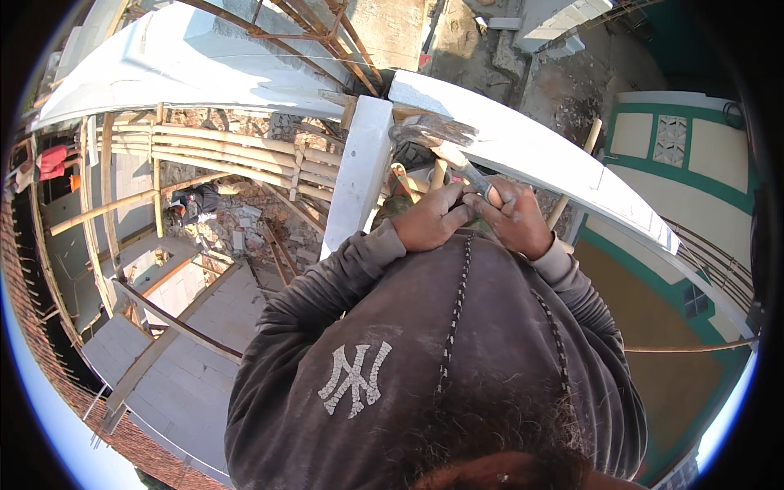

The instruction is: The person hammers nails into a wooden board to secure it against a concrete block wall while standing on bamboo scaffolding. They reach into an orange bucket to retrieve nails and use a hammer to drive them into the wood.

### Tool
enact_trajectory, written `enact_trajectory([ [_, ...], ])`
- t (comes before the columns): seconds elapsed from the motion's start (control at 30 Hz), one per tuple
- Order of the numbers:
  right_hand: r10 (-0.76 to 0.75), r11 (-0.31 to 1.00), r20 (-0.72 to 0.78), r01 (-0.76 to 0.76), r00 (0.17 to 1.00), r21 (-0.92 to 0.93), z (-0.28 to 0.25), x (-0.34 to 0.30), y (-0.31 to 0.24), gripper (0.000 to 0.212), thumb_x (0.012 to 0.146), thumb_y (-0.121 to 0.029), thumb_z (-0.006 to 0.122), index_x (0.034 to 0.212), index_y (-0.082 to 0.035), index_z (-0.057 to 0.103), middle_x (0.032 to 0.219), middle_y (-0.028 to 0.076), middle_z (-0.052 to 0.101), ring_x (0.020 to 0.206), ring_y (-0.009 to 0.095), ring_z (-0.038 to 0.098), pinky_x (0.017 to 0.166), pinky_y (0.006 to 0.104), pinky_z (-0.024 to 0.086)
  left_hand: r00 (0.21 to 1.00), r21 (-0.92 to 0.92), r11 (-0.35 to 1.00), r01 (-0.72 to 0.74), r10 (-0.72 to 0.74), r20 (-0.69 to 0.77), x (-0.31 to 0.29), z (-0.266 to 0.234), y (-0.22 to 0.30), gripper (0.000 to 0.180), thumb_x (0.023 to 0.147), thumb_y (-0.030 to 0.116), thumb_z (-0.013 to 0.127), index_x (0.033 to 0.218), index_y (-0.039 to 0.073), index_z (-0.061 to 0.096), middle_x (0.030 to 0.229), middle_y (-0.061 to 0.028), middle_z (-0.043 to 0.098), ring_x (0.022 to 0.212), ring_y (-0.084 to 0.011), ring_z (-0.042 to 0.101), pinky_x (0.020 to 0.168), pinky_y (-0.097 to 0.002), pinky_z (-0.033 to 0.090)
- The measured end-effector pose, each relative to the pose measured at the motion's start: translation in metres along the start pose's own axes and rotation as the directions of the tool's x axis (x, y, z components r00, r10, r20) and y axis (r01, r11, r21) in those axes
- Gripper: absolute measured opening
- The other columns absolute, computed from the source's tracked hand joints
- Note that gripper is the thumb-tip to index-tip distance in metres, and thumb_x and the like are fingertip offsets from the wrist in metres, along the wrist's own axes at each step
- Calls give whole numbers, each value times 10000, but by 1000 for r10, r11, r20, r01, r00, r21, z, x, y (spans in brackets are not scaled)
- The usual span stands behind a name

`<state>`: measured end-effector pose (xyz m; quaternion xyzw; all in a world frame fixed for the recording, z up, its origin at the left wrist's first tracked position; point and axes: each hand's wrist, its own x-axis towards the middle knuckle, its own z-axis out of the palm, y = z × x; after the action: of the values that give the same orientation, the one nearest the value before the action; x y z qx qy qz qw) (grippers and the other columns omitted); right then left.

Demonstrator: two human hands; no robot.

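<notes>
A hammer [475, 175] slants up from my right hand [519, 219], which is wrapped round the lower end of its handle. The metal head [433, 129] lies crosswise above the white wall and looks slightly blurred. My left hand [430, 219] is closed close in front of my chest, its fingertips meeting those of my right hand. Whatever sits between the left fingers is hidden. Just left of the hammer head stands a pale block pillar or wall end [363, 163], with a curved-looking white wall top [523, 135] running off to the right.
Bamboo poles [229, 149] cross at left above rubble [245, 224]. Another white wall top [188, 73] extends far left, near rusty steel bars [327, 37]. A green-and-cream building [686, 155] stands at right. A person in red [54, 162] is at the far left.
</notes>
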<state>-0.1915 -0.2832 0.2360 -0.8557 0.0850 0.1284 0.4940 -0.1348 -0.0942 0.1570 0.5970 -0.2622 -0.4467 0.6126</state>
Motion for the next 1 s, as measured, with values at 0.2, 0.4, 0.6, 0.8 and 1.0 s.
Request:
enact_trajectory([
  [0.2,-164,985,-103,157,981,-74,-26,-29,22,277,937,-168,744,1137,15,684,769,146,661,649,207,571,633,344,480,975,118,975,187,-198,95,5,16,-17,224,1057,201,559,1159,2,567,1031,-59,632,980,-143,602,885,-300,493],
  [0.4,14,994,-136,1,991,109,-66,-53,24,191,960,-155,726,1088,-17,690,838,52,694,771,94,608,709,282,500,951,-216,931,295,-309,-33,-9,22,-64,153,1034,107,513,1156,17,532,1000,-61,626,889,-143,646,807,-311,564],
  [0.6,64,974,-159,-26,985,227,-72,-79,47,179,973,-146,714,1092,-15,687,823,9,684,758,66,577,698,268,494,913,-340,929,147,-259,-314,-32,-14,3,235,994,27,424,1192,5,550,945,-52,587,888,-160,633,842,-307,534],
  [0.8,12,918,-78,20,997,395,-78,-81,64,166,990,-127,695,1101,-3,682,827,-13,660,751,42,549,674,246,472,897,-138,988,65,-119,-425,-32,-16,51,116,990,98,465,1057,46,544,873,2,497,728,-96,456,708,-263,416],
  [1.0,-162,849,-74,177,984,499,-80,-78,57,134,1001,-114,678,1070,0,668,838,-18,643,754,43,530,666,240,454,979,422,907,19,70,-194,12,76,76,244,995,262,689,1120,53,680,988,-12,547,772,-78,458,701,-250,412],
])
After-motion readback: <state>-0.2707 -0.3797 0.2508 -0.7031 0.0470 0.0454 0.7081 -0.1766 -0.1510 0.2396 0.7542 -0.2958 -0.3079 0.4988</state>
